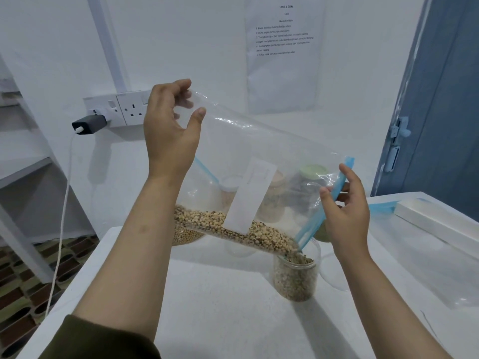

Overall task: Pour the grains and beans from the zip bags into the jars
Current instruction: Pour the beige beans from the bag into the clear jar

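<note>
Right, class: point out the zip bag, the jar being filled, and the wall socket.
zip bag (259, 151): head view, clear upper panel.
jar (295, 278): head view, bean-filled side wall.
wall socket (132, 110): head view, white faceplate.

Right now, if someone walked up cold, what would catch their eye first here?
First, the big clear zip bag held tilted at centre: the left hand grips its raised bottom corner, the right hand holds the blue zip edge. Pale beans slide down into the open jar on the white table, already mostly full. More jars stand behind the bag, blurred through the plastic.
</note>
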Tool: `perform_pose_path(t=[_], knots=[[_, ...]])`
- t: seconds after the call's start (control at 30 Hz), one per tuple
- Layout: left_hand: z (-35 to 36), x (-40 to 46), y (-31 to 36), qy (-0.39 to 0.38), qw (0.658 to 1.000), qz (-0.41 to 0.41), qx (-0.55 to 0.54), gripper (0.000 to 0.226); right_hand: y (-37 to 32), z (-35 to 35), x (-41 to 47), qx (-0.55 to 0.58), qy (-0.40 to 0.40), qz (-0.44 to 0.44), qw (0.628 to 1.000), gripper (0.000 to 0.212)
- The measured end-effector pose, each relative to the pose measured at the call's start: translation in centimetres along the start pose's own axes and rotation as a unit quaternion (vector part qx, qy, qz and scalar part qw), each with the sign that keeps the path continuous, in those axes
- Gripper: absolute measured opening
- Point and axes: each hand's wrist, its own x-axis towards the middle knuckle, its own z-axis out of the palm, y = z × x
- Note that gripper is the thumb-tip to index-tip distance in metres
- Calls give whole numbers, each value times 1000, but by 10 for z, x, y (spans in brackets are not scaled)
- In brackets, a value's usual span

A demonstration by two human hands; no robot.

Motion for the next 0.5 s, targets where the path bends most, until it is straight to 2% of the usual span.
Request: perform_pose_path(t=[0.5], knots=[[-3,-1,4,2,1000,6,4,39,-4,-3,-2,1,6,-4,1000,46]])
